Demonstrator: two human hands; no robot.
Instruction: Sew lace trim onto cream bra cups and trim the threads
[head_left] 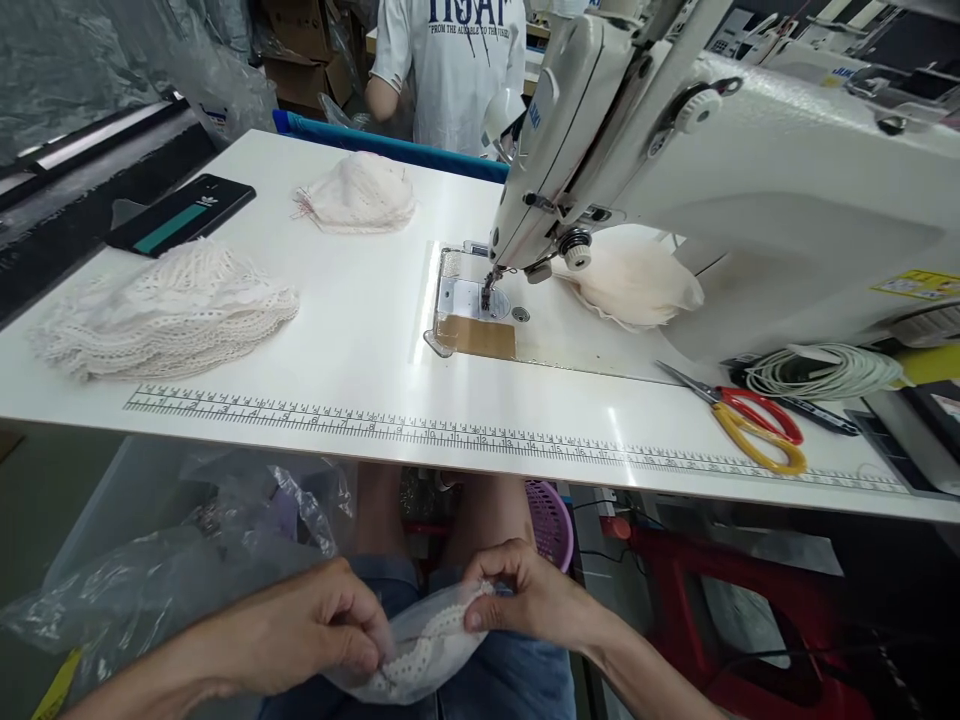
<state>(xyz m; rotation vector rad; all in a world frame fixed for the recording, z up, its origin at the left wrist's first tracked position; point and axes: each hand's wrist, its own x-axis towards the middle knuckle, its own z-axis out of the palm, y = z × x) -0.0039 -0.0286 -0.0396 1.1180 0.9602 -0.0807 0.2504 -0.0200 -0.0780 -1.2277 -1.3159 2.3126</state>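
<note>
Below the table edge, in my lap, both hands pinch a small white fabric piece [424,650] edged with lace trim. My left hand [307,625] grips its left side with closed fingers. On the right side, my right hand [529,595] holds the lace edge between thumb and fingers. A white sewing machine [675,170] stands on the white table [360,340], its needle [489,285] over the metal plate. A pile of lace pieces [161,310] lies at the left.
A second fabric pile [360,192] and a dark phone [180,215] lie at the back left. Peach fabric [637,285] sits under the machine arm. Red and yellow scissors [750,415] and a coiled cord [821,370] are at right. A person in a white shirt [450,60] stands behind. Plastic bags [187,560] hang at lower left.
</note>
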